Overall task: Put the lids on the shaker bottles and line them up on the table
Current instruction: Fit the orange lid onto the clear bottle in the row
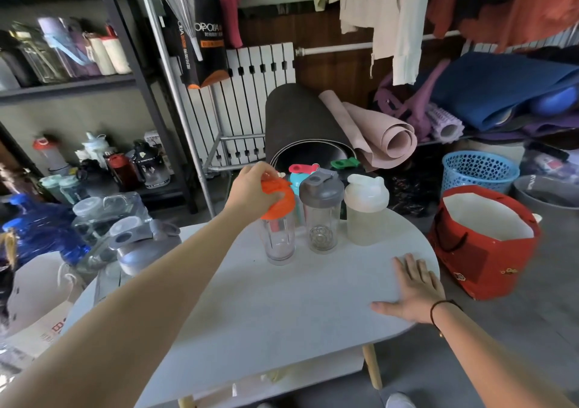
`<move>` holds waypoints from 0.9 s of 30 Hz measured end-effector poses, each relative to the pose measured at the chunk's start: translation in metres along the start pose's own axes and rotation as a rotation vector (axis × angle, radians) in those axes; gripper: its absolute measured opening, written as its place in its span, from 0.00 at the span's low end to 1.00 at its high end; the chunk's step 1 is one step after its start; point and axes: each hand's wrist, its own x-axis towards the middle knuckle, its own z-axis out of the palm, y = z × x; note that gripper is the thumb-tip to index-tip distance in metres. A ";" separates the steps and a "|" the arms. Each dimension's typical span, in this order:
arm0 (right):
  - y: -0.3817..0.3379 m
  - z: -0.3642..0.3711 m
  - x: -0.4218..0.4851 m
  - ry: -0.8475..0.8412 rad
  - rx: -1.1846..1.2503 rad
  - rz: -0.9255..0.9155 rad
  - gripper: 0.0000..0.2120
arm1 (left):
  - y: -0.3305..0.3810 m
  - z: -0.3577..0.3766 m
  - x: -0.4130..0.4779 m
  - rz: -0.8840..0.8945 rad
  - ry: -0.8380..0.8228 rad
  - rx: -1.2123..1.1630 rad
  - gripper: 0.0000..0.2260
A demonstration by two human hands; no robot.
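The left hand [255, 188] clasps the orange lid [279, 199] atop a clear shaker bottle [279, 238] — the right hand [413, 288] lies open, flat on the white table [282, 307], holding nothing.

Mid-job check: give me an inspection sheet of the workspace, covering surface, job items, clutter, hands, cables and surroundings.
Surface: rounded white table, mostly bare.
Job's things: clear shaker bottle getting its orange lid; grey-lidded clear bottle with wire whisk ball inside; white-lidded frosted bottle; a teal bottle behind, partly hidden.
Clutter: nothing seen on the table.
Hands: left hand grips the orange lid; right hand flat on the table.
Cables: nothing seen.
Surroundings: red bag, blue basket, rolled mats, bottle shelves.
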 end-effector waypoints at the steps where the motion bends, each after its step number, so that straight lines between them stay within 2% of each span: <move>1: 0.000 0.000 0.000 -0.001 -0.001 -0.001 0.61 | -0.001 -0.003 0.001 -0.003 -0.011 -0.019 0.14; 8: 0.001 0.001 -0.001 0.001 -0.003 0.000 0.60 | -0.008 -0.012 0.015 -0.080 -0.100 -0.045 0.17; 13: 0.000 0.000 0.000 0.005 -0.012 -0.005 0.61 | -0.014 -0.014 0.023 -0.106 -0.088 -0.121 0.21; 27: 0.000 0.002 0.001 0.014 -0.014 -0.003 0.60 | -0.021 -0.015 0.032 -0.088 -0.138 -0.223 0.24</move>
